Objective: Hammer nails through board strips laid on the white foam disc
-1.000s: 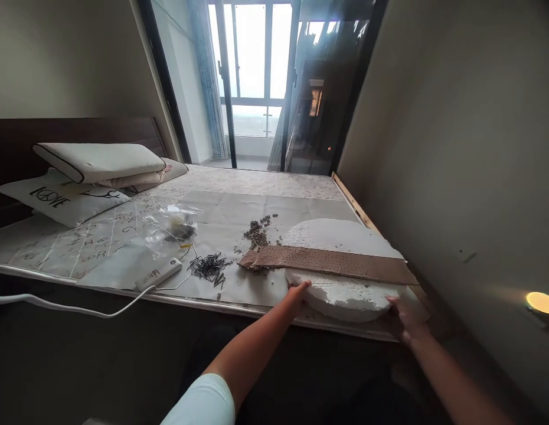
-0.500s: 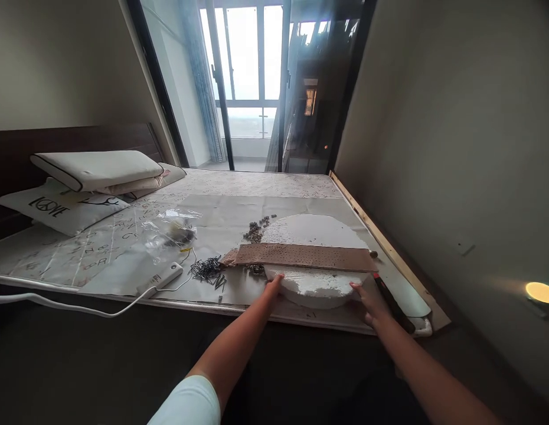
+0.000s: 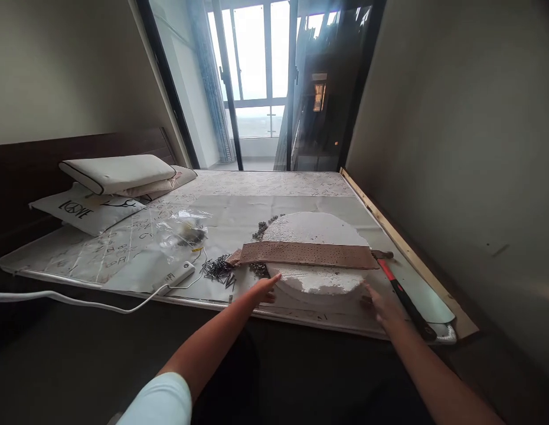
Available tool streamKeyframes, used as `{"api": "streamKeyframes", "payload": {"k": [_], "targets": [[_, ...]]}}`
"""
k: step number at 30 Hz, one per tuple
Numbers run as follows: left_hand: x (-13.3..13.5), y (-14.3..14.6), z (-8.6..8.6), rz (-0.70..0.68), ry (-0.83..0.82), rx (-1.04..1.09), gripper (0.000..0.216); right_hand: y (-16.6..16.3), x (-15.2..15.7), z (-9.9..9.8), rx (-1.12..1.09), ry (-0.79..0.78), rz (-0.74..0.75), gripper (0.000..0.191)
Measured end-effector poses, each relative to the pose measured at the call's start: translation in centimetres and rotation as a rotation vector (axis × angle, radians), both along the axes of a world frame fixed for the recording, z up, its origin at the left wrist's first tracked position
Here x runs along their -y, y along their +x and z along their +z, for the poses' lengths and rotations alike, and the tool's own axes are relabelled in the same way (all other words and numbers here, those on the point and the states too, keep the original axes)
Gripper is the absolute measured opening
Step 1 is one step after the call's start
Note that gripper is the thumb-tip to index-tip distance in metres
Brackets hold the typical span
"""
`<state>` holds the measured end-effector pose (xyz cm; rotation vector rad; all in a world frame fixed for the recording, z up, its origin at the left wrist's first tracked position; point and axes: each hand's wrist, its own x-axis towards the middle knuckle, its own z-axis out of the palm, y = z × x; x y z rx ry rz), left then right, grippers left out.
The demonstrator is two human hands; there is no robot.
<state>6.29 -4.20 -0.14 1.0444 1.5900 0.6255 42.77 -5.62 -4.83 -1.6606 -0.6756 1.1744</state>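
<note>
A round white foam slab (image 3: 319, 227) lies on grey sheeting on the bed. Across its top rests a brown wooden plank (image 3: 307, 255) with many small dark holes or dots. My left hand (image 3: 266, 289) is at the slab's near left edge, thumb stretched out and fingers apart. At the near right edge is my right hand (image 3: 377, 302), its fingers loosely spread and partly in shadow; I cannot tell whether it touches the slab. A hammer (image 3: 401, 292) with a red and black handle lies right of the slab. Left of the plank sits a pile of nails (image 3: 218, 268).
A white power strip (image 3: 179, 274) with a cable and a clear plastic bag (image 3: 183, 230) lie to the left. Small grey bits (image 3: 262, 229) are heaped beside the slab. Pillows (image 3: 119, 172) stand by the headboard. A wooden strip (image 3: 376, 215) runs along the bed's right edge.
Both hands have let go of the foam slab's near edge and moved slightly outward. The slab now lies flatter. The view has turned a little left, and the whole hammer shows.
</note>
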Motion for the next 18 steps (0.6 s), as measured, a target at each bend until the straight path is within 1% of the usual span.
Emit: {"api": "streamKeyframes", "payload": {"k": [1,2,4,5,6,8,10,13,15,18], "targets": [[0.4,-1.5,0.4,-0.061,0.017,-0.089,0.055,0.3,0.3,-0.2,-0.008,-0.001,-0.024,0.029],[0.9,-3.2,0.8,-0.117,0.075,-0.220,0.044,0.6,0.6,-0.3,-0.016,0.004,-0.043,0.027],[1.8,-6.8,1.3,-0.123,0.284,-0.581,0.023,0.8,1.2,-0.5,-0.034,0.026,-0.060,0.027],[2.2,-8.5,1.3,-0.114,0.342,-0.735,0.018,0.8,1.3,-0.6,-0.042,0.042,-0.056,0.028],[2.5,-10.0,1.2,-0.119,0.352,-0.857,0.017,0.7,1.4,-0.7,-0.049,0.058,-0.046,0.028],[3.0,-12.1,0.5,-0.148,0.285,-1.013,0.018,0.4,1.5,-0.6,-0.053,0.085,-0.011,0.026],[3.0,-12.8,-0.6,-0.165,0.227,-1.078,0.017,0.1,1.4,-0.6,-0.036,0.102,0.031,0.024],[2.0,-12.4,-1.7,-0.200,0.193,-1.147,0.021,0.0,1.0,-0.5,0.041,0.117,0.072,0.018],[1.0,-11.8,-1.9,-0.230,0.172,-1.186,0.021,0.2,0.7,-0.5,0.113,0.121,0.078,0.015],[-0.4,-11.5,-1.4,-0.259,0.151,-1.212,0.018,0.5,0.2,-0.3,0.230,0.123,0.078,0.016]]}}
